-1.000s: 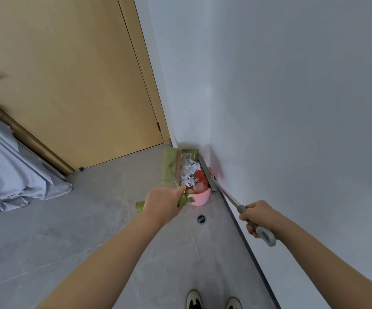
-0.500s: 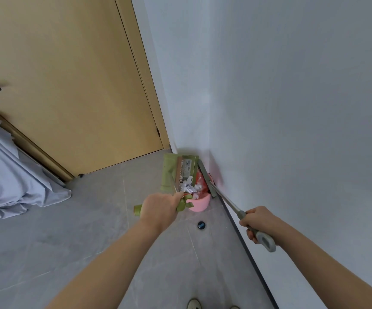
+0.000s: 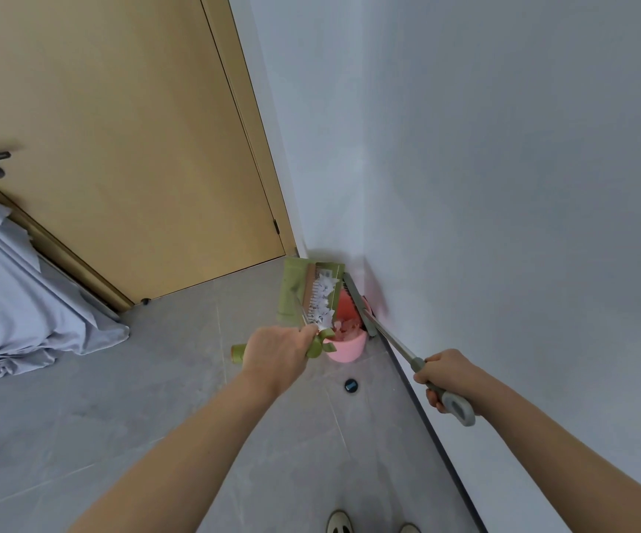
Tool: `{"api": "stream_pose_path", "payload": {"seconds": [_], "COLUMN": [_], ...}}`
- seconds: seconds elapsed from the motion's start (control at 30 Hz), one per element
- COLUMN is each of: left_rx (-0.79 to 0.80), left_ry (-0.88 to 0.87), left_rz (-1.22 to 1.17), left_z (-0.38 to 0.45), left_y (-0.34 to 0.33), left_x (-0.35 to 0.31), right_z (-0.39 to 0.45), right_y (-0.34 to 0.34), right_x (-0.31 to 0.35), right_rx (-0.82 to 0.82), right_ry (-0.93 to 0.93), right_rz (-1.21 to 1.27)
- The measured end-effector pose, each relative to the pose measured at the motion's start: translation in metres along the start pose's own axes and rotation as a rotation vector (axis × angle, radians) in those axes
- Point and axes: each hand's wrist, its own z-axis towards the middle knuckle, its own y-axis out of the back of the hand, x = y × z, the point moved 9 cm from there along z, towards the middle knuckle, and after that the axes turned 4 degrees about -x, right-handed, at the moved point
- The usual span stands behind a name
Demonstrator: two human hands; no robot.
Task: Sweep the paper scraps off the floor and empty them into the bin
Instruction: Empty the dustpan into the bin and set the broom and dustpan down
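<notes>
Above the round pink plastic bin [image 3: 346, 350], the left hand [image 3: 278, 353] grips the tilted green dustpan [image 3: 311, 288] (white paper scraps [image 3: 324, 298] sliding); beside it, the right hand [image 3: 447, 375] grips the grey broom [image 3: 388, 338].

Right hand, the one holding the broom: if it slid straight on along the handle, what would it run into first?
The right hand points along the metal broom handle toward the corner. First it would likely meet the broom head, which lies over the pink bin by the wall. Depth is hard to judge here.
</notes>
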Motion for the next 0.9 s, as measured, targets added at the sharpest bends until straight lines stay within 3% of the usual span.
{"api": "stream_pose_path", "payload": {"seconds": [0.3,0.57,0.9], "left_rx": [-0.019,0.128,0.155], "left_ry": [0.005,-0.171,-0.208], "left_rz": [-0.068,-0.075,-0.077], "left_z": [0.002,-0.014,-0.021], "left_y": [-0.002,-0.041,-0.044], "left_x": [-0.007,-0.044,-0.045], "right_z": [0.000,0.002,0.008], "right_y": [-0.001,0.000,0.003], "right_x": [0.002,-0.001,-0.004], "right_rx": [0.005,-0.001,0.002], "right_ry": [-0.016,-0.045,-0.053], "right_rz": [0.035,0.055,0.031]}}
